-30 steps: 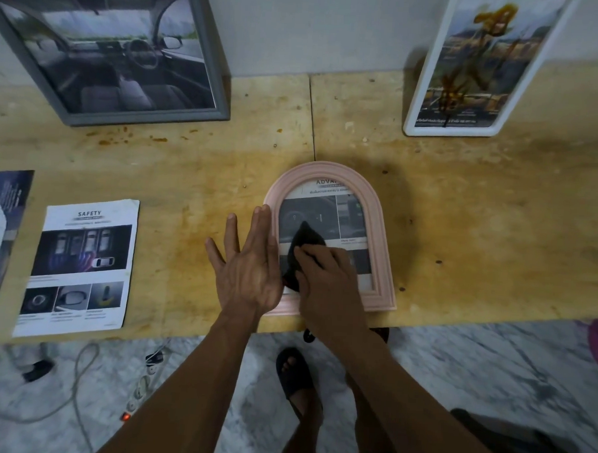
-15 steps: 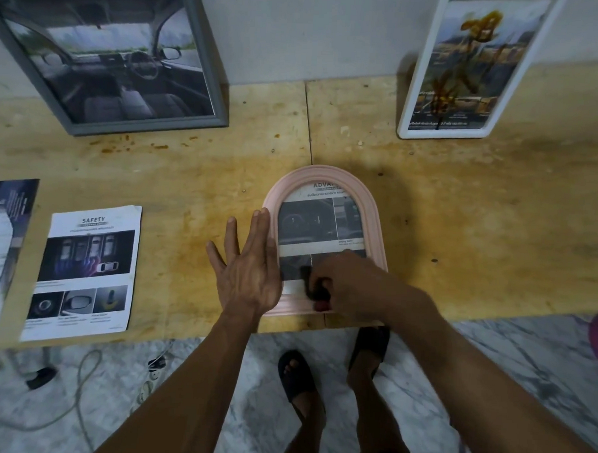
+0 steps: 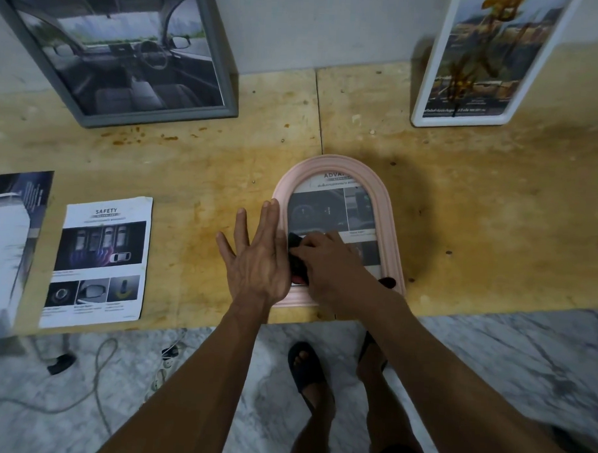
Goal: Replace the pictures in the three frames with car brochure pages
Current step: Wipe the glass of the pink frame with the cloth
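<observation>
We've got our left hand [image 3: 255, 258] flat and spread on the worktop [image 3: 480, 207], fingers straight, its edge pressing the left rim of the pink arched frame [image 3: 392, 213], exactly where it sat 1 second ago; our right hand [image 3: 333, 262] is the mover, its grip curled round a dark cloth [image 3: 295, 250]. In the last second that cloth has gone from mid-glass down to the bottom edge and now back up the left side of the glass; we read that as wiping, not fitting. The brochure page [image 3: 329, 210] headed "ADVA..." sits inside the pink frame, which lies flat near the front edge of the worktop; the grey frame [image 3: 127, 54] with its car-interior page and the white frame [image 3: 476, 59] both lean on the wall behind. So all 3 look filled, and we judge this a finishing polish; standing the pink frame up seems to be what's left. The spare "SAFETY" page [image 3: 101, 258] lies well to the left.
</observation>
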Action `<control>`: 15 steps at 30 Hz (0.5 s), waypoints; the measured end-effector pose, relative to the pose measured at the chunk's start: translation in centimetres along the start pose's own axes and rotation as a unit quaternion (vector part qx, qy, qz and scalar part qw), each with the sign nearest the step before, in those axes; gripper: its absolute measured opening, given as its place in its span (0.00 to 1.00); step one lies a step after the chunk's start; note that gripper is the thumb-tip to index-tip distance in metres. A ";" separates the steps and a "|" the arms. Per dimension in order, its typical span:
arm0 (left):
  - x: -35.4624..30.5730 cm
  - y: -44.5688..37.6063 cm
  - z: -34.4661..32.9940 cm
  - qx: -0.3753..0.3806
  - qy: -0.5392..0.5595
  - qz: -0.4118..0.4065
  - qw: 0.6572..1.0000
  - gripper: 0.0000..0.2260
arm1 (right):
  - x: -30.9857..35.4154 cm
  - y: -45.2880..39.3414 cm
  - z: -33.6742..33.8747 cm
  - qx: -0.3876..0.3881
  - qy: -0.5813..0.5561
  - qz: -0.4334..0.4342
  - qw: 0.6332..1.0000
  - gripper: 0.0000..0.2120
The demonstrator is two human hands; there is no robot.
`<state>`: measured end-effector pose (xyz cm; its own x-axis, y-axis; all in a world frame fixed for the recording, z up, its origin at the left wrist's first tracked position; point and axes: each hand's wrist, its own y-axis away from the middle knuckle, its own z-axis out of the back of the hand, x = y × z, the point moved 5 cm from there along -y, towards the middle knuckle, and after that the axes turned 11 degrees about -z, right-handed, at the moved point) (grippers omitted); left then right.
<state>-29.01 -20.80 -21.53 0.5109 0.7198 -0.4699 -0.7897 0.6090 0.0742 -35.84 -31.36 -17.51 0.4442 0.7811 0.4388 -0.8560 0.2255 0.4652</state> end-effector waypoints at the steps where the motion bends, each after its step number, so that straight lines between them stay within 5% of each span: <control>1: 0.0 0.0 0.0 0.000 0.000 0.002 1.000 0.24 | 0.1 0.3 -0.1 0.005 0.007 0.004 1.000 0.18; 9: -0.3 0.0 0.0 0.006 0.001 0.009 1.000 0.24 | -2.1 2.3 0.8 0.029 0.049 -0.004 0.998 0.15; 15: -0.3 0.0 0.3 0.005 0.009 0.010 1.000 0.24 | -5.9 3.4 1.3 -0.040 0.098 -0.011 0.994 0.12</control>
<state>-29.07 -20.93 -21.06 0.4883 0.7259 -0.4843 -0.7967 0.5973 0.0922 -41.00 -35.99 -17.55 0.4103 0.8721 0.2668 -0.8679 0.2835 0.4079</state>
